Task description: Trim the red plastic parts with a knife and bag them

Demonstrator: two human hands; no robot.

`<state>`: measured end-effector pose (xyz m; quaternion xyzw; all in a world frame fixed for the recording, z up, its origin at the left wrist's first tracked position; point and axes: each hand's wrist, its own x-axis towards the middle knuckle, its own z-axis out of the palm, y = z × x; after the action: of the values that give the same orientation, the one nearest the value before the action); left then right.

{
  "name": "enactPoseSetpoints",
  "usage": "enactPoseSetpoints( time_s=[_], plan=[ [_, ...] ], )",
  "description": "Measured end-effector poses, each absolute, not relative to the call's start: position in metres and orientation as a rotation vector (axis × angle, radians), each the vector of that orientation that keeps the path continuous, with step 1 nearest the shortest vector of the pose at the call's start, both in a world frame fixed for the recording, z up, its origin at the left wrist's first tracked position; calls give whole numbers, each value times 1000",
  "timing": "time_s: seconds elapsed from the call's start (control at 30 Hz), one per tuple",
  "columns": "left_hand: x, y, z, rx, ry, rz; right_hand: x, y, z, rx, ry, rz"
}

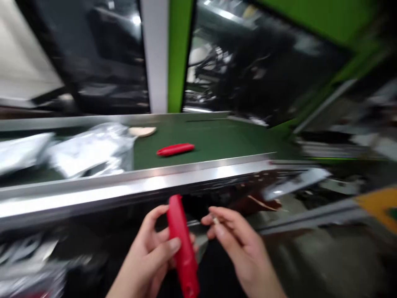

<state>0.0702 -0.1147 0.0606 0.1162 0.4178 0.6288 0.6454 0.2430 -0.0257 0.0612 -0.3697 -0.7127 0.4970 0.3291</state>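
Note:
A long red plastic handle (182, 242) is gripped in my left hand (155, 248), tilted, with its top end pointing away from me. My right hand (237, 242) is beside it, thumb and fingertips pinched around a small metallic piece (215, 219) too small and blurred to name. The two hands are apart, in front of the conveyor's metal edge. On the green belt (214, 132) beyond lies a second red plastic handle (175, 149).
Clear plastic bags (93, 149) with pale contents lie at the belt's left, near a flat beige piece (142, 131). A metal rail (149, 182) runs along the belt's near edge. Behind stands a green machine frame (179, 58) with dark windows. A yellow part (380, 207) is at right.

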Motion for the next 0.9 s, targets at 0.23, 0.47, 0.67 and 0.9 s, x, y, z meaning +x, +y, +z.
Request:
enactPoseSetpoints(
  time_s=[0.23,0.47,0.67,0.9],
  plan=[
    [70,-152,62,135,1018,1559,223,-40,54,-681,-2346,809],
    [68,-176,49,13,821,1633,212,-46,52,-471,-2380,724],
    [74,-179,49,-10,795,1628,202,-45,58,-249,-2445,603],
    [76,-180,44,38,733,1639,199,-41,60,-142,-2520,459]
  ],
)
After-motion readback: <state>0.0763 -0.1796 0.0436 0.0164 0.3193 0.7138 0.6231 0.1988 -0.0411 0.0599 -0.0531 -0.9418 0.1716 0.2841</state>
